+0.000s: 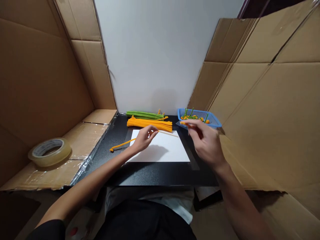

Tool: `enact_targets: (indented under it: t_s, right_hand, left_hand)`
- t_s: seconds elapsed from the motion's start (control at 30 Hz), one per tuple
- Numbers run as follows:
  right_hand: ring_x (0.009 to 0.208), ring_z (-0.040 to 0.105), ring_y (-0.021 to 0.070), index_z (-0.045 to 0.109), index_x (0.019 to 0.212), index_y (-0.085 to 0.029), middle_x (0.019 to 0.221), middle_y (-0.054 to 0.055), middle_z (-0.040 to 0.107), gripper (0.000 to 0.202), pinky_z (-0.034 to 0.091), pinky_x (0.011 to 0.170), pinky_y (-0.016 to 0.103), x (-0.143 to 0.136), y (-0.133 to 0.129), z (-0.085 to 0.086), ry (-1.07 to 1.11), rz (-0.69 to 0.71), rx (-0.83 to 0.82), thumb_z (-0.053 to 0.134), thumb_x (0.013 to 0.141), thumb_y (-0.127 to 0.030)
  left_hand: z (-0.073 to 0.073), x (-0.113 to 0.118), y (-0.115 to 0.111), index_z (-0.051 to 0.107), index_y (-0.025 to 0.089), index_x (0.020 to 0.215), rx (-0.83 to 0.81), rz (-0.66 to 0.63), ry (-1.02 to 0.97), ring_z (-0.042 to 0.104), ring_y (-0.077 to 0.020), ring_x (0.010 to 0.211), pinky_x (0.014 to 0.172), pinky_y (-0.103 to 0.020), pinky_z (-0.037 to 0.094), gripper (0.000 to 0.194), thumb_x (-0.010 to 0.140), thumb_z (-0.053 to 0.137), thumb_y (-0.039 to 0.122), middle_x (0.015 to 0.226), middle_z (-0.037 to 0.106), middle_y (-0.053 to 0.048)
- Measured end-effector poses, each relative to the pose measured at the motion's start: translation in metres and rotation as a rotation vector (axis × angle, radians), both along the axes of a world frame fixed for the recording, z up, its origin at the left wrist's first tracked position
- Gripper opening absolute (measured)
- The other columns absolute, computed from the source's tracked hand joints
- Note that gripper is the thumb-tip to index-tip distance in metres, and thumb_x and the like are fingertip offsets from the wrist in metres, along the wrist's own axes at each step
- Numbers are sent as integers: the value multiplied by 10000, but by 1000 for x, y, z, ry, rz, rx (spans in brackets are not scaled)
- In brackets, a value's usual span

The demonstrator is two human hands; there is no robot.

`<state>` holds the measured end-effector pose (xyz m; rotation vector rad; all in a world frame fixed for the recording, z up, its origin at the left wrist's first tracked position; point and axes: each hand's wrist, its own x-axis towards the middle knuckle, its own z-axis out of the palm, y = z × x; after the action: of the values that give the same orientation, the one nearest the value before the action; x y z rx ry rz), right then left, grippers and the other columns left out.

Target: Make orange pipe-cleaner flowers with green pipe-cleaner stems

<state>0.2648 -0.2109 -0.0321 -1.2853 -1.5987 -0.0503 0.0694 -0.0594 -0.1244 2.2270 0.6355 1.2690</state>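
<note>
My left hand (144, 138) is over the white sheet, its thumb and fingers pinched together. An orange pipe cleaner (122, 144) with a curled end runs from the black table into that pinch, partly hidden by the hand. A thin pale stick (168, 133) extends to the right of the fingertips; whether it touches them I cannot tell. My right hand (206, 141) is raised in front of the blue basket (213, 120), pinching a small orange fuzzy piece (184, 123), mostly covered by the fingers. The white sheet (160, 155) lies flat under both.
Bundles of orange pipe cleaners (150, 123) and green pipe cleaners (143, 115) lie at the back of the black table (160, 175). Several green-and-orange pieces fill the basket. A roll of clear tape (50, 152) rests on cardboard at left. Cardboard walls (270, 110) flank both sides.
</note>
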Motion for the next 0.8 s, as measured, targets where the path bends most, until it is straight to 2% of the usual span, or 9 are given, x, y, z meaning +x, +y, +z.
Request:
enact_targets:
  t_s: [0.03, 0.1, 0.17, 0.23, 0.33, 0.4, 0.6, 0.8]
  right_hand:
    - [864, 677, 194, 720, 1031, -223, 986, 55, 747, 191, 496, 782, 303, 10, 26, 6, -87, -39, 40, 553, 948, -268]
    - [820, 684, 206, 737, 940, -214, 928, 53, 766, 185, 488, 753, 306, 21, 76, 2, -182, -4, -2, 567, 928, -284]
    - [742, 676, 202, 734, 902, -195, 863, 62, 766, 211, 485, 710, 300, 21, 114, -20, -158, 51, -50, 543, 917, -284]
    - [735, 673, 205, 719, 924, -178, 872, 81, 758, 244, 491, 705, 301, 14, 135, -49, -80, 53, -55, 501, 923, -286]
    - [733, 679, 209, 709, 975, -178, 850, 76, 750, 247, 497, 709, 308, 1, 139, -83, -30, 101, -99, 495, 923, -291]
    - [690, 669, 203, 717, 1000, -173, 796, 68, 739, 249, 505, 704, 315, -7, 135, -94, 36, 137, -121, 515, 913, -292]
    - [551, 615, 155, 740, 991, -159, 772, 55, 723, 256, 513, 583, 292, -20, 130, -101, 295, 237, -189, 578, 880, -322]
    - [578, 615, 144, 744, 968, -147, 805, 66, 735, 284, 501, 535, 268, -21, 133, -109, 484, 292, -229, 649, 823, -371]
  left_hand:
    - [6, 7, 10, 638, 174, 921, 20, 30, -59, 558, -110, 649, 589, -225, 422, 218, 958, 585, 382, 841, 693, -29]
    - [13, 20, 26, 663, 172, 912, 49, 71, -130, 581, -123, 689, 617, -233, 436, 261, 959, 580, 414, 854, 702, -42]
    - [11, 28, 35, 687, 174, 916, 48, 129, -184, 598, -137, 721, 649, -247, 452, 292, 958, 574, 439, 876, 714, -52]
    - [2, 30, 39, 705, 171, 919, -10, 150, -202, 623, -148, 739, 671, -259, 471, 309, 944, 591, 457, 886, 732, -59]
    - [-15, 28, 38, 720, 168, 889, -111, 109, -190, 663, -165, 744, 683, -274, 502, 358, 904, 624, 512, 871, 753, -65]
    - [-21, 26, 35, 716, 162, 882, -182, 82, -215, 679, -170, 738, 684, -276, 521, 375, 867, 662, 534, 853, 754, -64]
    - [-19, 25, 28, 672, 146, 837, -323, 56, -308, 700, -170, 709, 657, -266, 549, 383, 786, 753, 517, 805, 738, -63]
    - [-21, 25, 30, 650, 154, 879, -395, 29, -345, 738, -202, 752, 656, -273, 564, 392, 723, 814, 474, 813, 765, -73]
